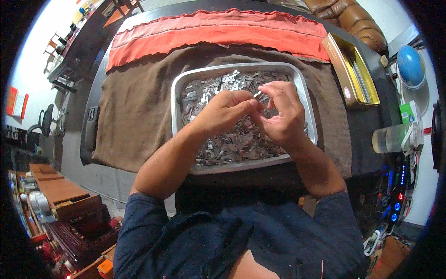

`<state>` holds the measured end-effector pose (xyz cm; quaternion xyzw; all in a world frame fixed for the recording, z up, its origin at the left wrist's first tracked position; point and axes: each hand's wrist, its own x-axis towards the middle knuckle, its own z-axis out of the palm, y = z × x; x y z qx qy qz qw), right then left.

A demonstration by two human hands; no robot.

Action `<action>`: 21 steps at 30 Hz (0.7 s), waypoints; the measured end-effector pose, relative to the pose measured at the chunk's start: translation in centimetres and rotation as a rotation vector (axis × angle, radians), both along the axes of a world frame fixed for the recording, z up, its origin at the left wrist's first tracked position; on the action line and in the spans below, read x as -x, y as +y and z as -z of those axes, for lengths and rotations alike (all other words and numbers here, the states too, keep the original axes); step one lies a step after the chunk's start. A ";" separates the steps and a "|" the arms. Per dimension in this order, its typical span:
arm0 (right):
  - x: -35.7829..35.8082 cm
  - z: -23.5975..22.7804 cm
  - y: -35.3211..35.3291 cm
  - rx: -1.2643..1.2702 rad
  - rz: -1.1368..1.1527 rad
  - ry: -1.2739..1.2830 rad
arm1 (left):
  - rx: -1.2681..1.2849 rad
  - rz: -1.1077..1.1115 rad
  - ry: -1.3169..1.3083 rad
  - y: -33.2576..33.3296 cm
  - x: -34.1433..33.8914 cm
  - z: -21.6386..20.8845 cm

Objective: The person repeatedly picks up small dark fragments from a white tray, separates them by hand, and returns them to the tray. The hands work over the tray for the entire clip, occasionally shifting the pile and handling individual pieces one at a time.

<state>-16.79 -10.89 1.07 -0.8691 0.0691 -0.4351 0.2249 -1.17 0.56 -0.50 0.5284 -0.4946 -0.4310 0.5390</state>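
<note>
A shallow metal tray [174,100] heaped with small flat silver-grey metal pieces [241,149] sits in front of me. Over its middle, my two hands meet at the fingertips. My left hand [226,110] is closed in a pinch, thumb against the curled forefinger. Touching it from the other side is my right hand [284,112], its thumb pointing inward and its fingers bent in an arch. Whatever lies between the fingertips is too small and too covered to make out.
A brown cloth [134,111] lies under the tray, with a red cloth strip [218,35] beyond it. An open yellow tin box [355,74] stands at the right. A dark phone [90,122] rests near the left edge; a clear plastic jug [389,140] is at far right.
</note>
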 end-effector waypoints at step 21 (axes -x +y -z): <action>15.2 0.1 -5.6 -0.224 0.326 0.182 | 0.128 -0.277 -0.297 -0.5 -1.0 0.3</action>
